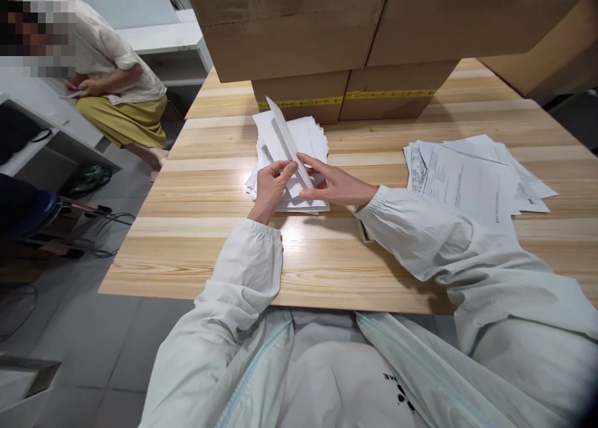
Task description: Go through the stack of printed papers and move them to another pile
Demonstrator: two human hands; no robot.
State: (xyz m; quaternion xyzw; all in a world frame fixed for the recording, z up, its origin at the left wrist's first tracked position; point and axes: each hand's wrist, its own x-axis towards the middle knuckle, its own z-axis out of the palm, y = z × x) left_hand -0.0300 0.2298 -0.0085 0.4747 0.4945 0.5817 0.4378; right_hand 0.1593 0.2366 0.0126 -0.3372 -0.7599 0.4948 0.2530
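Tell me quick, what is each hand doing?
Left hand: fingers pinch the folded paper.
Right hand: fingers spread flat, pressing the same paper.

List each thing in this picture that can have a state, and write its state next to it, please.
Folded white paper sheet: held in both hands, one flap standing up.
Left hand: gripping the sheet's left edge.
Right hand: fingers flat on the sheet.
White stack of folded papers: lying under the hands, a bit uneven.
Loose pile of printed white sheets: unfolded, flat, fanned out.
Brown cardboard boxes: closed, stacked on the striped wooden table.
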